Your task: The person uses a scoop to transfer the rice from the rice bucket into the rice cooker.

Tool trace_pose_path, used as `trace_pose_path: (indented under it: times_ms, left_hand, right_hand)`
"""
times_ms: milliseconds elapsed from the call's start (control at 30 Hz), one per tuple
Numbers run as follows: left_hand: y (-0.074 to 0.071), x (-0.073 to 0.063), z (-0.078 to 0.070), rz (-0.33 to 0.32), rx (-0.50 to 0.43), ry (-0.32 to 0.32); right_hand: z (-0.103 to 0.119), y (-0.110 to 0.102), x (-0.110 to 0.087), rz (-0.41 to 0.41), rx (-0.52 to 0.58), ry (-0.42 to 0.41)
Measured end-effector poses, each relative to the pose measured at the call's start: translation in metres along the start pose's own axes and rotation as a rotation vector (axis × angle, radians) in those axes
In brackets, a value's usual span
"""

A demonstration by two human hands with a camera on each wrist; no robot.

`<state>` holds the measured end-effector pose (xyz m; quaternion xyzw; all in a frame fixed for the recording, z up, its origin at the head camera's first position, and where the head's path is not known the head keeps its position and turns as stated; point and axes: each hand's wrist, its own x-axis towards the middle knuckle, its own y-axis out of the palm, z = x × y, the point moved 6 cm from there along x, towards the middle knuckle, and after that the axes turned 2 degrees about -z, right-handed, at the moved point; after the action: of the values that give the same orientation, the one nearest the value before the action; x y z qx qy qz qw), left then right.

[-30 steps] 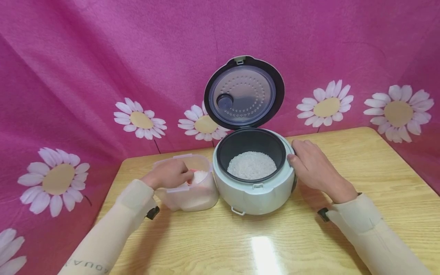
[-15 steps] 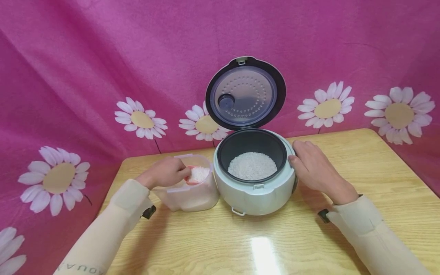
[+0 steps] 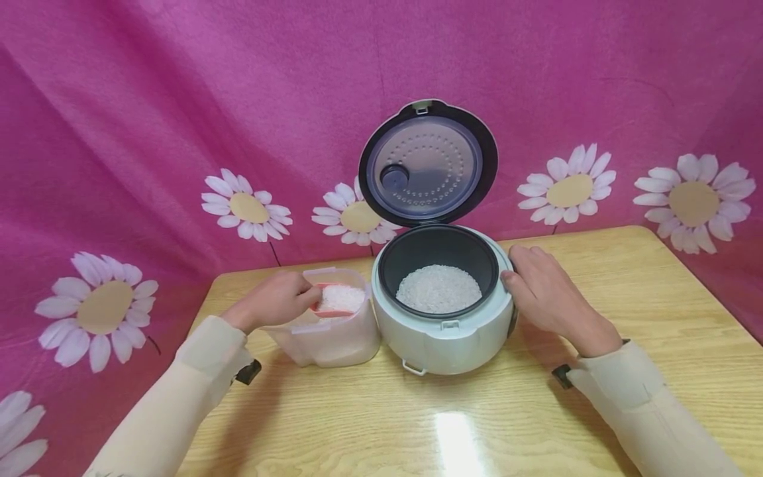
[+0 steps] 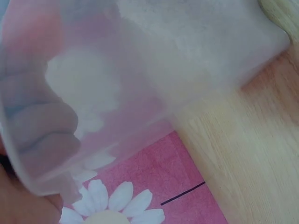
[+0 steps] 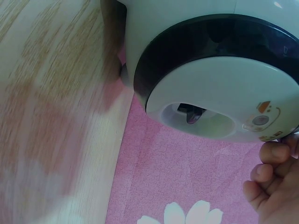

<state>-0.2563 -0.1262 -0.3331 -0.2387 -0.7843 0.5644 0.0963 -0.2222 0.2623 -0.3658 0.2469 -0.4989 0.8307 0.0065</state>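
Note:
In the head view my left hand point(image 3: 275, 299) reaches into a translucent pinkish container point(image 3: 336, 346) and grips a red scoop point(image 3: 335, 313) heaped with white rice. Through the cloudy wall, the left wrist view shows curled fingers point(image 4: 42, 119) and a reddish blur of the scoop. Right beside the container stands a white rice cooker point(image 3: 444, 346), its lid point(image 3: 429, 159) raised. White rice point(image 3: 439, 289) lies in its dark inner pot point(image 3: 410, 246). My right hand point(image 3: 551, 295) rests on the cooker's right side, thumb at the rim; the right wrist view shows loosely bent fingers point(image 5: 261, 173) beside the body.
Both vessels stand on a light wooden table point(image 3: 369, 424). Close behind them hangs a pink cloth point(image 3: 286, 99) printed with white daisies. A small wire-like foot or handle point(image 3: 414, 368) juts from the cooker's front near the tabletop.
My left hand has drawn back left inside the container, and the scoop full of rice has come into fuller view. The right hand keeps its place on the cooker.

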Motion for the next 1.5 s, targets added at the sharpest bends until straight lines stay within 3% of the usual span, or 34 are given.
trace_pose_path:
  times_ms: [433,900,1233,1500]
  left_hand:
    - [-0.014,-0.007,0.003,-0.034,0.005,-0.008]
    - [-0.027,-0.014,0.008,-0.065,-0.071,-0.033]
    - [-0.030,-0.008,0.007,-0.080,-0.072,-0.030]
    - [-0.039,0.002,-0.008,-0.109,-0.067,-0.040]
  right_hand:
    - [-0.001,0.001,0.000,0.011,-0.004,0.013]
    - [0.000,0.000,-0.001,-0.019,-0.007,-0.020]
    - [0.000,0.000,-0.001,-0.019,0.008,-0.017]
    - [0.000,0.001,0.000,-0.026,-0.003,-0.019]
